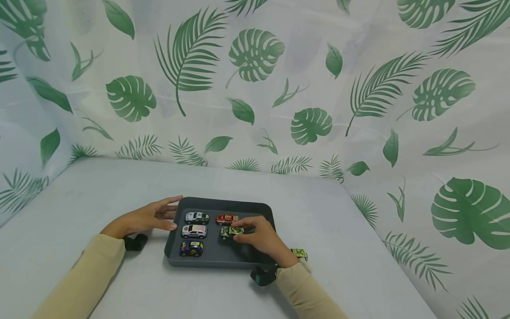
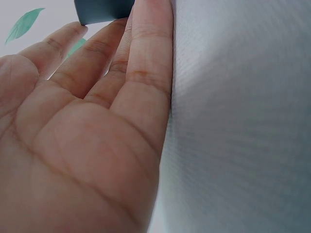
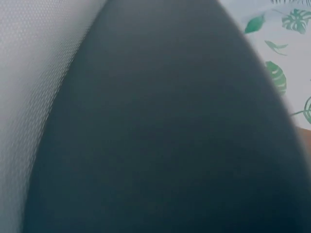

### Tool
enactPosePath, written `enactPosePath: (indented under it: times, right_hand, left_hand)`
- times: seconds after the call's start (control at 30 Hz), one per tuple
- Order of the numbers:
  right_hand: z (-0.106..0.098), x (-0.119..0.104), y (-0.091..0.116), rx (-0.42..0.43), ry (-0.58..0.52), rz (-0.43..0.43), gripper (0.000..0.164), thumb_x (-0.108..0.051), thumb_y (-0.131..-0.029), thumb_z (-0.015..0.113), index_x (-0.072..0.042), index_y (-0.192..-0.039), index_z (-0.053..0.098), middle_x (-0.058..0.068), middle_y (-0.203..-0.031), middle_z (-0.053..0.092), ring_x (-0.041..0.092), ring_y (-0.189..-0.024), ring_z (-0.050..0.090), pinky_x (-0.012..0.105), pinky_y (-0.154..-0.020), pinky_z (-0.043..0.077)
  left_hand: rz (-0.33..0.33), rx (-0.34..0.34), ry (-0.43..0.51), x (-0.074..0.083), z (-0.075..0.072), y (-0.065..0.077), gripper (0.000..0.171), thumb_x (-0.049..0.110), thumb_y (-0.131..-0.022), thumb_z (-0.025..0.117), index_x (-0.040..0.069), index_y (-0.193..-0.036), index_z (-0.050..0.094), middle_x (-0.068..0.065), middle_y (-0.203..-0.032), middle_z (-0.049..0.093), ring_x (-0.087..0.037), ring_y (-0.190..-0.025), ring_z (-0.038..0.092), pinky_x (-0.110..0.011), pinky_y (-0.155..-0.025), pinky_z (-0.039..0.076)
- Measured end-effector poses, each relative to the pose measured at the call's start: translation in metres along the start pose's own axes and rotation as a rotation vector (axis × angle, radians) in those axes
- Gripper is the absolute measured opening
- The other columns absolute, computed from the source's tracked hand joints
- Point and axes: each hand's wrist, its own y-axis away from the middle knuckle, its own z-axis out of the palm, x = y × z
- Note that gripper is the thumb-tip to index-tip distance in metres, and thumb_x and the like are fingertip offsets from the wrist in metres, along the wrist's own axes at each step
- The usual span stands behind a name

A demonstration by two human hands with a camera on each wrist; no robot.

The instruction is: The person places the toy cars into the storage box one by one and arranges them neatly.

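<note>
A dark grey tray lies on the white table. My left hand is at its left side, fingers extended with the tips right at the rim; the left wrist view shows the open palm of this hand and a corner of the tray. Over the tray's right half, my right hand pinches a green camouflage toy car between thumb and fingers. Just behind that car stands a red toy car. In the right wrist view, the tray's dark side fills most of the picture and hides the fingers.
Down the tray's left half stand a white-and-green toy car, a white toy car and a dark blue toy car. A lime green toy car sits outside the tray, partly hidden by my right wrist. Leaf-patterned cloth hangs behind the table.
</note>
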Motion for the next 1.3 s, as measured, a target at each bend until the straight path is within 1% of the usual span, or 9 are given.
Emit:
enactPosePath:
  times: [0.2,0.33,0.53,0.67,0.77,0.9,1.07,1.2,1.3]
  right_hand:
    - [0.006,-0.001,-0.004,0.018,0.009,0.011,0.027,-0.005,-0.09,0.087,-0.005,-0.117,0.083,0.014,-0.124,0.075,0.018,-0.098,0.065,0.042,-0.089,0.056]
    - [0.008,-0.001,-0.005,0.024,0.017,0.017,0.028,-0.005,-0.09,0.087,-0.006,-0.118,0.083,0.009,-0.114,0.073,0.014,-0.091,0.059,0.035,-0.081,0.052]
    - [0.012,0.0,-0.009,0.031,0.055,0.026,0.029,-0.006,-0.09,0.087,-0.008,-0.118,0.084,0.0,-0.092,0.065,0.013,-0.079,0.051,0.029,-0.069,0.044]
    - [0.015,0.0,-0.011,0.043,0.086,0.037,0.028,-0.006,-0.09,0.088,-0.008,-0.118,0.084,-0.001,-0.09,0.065,0.013,-0.077,0.049,0.027,-0.066,0.042]
    - [0.017,0.0,-0.012,0.053,0.098,0.04,0.027,-0.005,-0.089,0.088,-0.007,-0.116,0.084,0.002,-0.093,0.07,0.014,-0.077,0.049,0.028,-0.066,0.043]
    - [0.019,0.0,-0.013,0.063,0.099,0.046,0.026,-0.005,-0.089,0.088,-0.008,-0.115,0.084,0.007,-0.104,0.077,0.013,-0.08,0.052,0.029,-0.067,0.045]
    - [0.02,0.001,-0.013,0.062,0.102,0.056,0.027,-0.005,-0.09,0.088,-0.009,-0.116,0.084,0.009,-0.11,0.077,0.014,-0.082,0.056,0.03,-0.068,0.048]
    - [0.018,0.002,-0.012,0.054,0.08,0.06,0.031,-0.006,-0.089,0.089,-0.009,-0.12,0.083,0.013,-0.125,0.076,0.015,-0.088,0.065,0.028,-0.067,0.052]
    - [0.014,0.001,-0.011,0.056,0.047,0.07,0.033,-0.006,-0.089,0.089,-0.009,-0.121,0.083,0.016,-0.129,0.074,0.02,-0.095,0.073,0.03,-0.069,0.057]
  left_hand:
    - [-0.006,-0.002,0.016,-0.001,-0.001,0.0,0.107,0.022,-0.097,0.084,-0.001,-0.172,0.011,-0.043,-0.168,0.023,-0.06,-0.152,0.035,-0.07,-0.117,0.04]
    - [-0.006,-0.006,0.023,-0.001,-0.001,-0.001,0.107,0.022,-0.097,0.083,-0.001,-0.172,0.01,-0.042,-0.168,0.023,-0.059,-0.152,0.036,-0.069,-0.117,0.041]
    - [0.007,-0.01,0.015,-0.001,-0.001,0.0,0.107,0.023,-0.097,0.083,-0.001,-0.172,0.01,-0.042,-0.168,0.024,-0.06,-0.152,0.035,-0.07,-0.117,0.04]
    - [0.009,-0.011,0.012,-0.001,-0.001,0.0,0.107,0.023,-0.097,0.083,-0.001,-0.172,0.01,-0.042,-0.168,0.024,-0.06,-0.152,0.035,-0.07,-0.117,0.039]
    - [0.008,-0.011,0.013,-0.001,-0.001,0.0,0.107,0.023,-0.097,0.083,-0.001,-0.172,0.01,-0.042,-0.168,0.023,-0.06,-0.152,0.034,-0.07,-0.117,0.039]
    - [0.007,-0.009,0.011,0.0,-0.002,0.0,0.107,0.023,-0.097,0.083,-0.001,-0.172,0.01,-0.042,-0.168,0.023,-0.06,-0.152,0.035,-0.071,-0.117,0.039]
    - [-0.005,-0.004,0.018,-0.001,-0.002,-0.001,0.107,0.023,-0.097,0.084,0.001,-0.173,0.011,-0.042,-0.169,0.023,-0.06,-0.152,0.035,-0.071,-0.117,0.038]
    - [-0.011,0.001,0.02,-0.001,-0.002,-0.001,0.107,0.022,-0.097,0.084,0.001,-0.173,0.011,-0.041,-0.169,0.023,-0.06,-0.152,0.034,-0.072,-0.117,0.038]
    - [-0.009,0.001,0.015,-0.001,-0.001,-0.001,0.107,0.022,-0.097,0.083,0.001,-0.173,0.011,-0.042,-0.168,0.024,-0.06,-0.152,0.034,-0.072,-0.117,0.037]
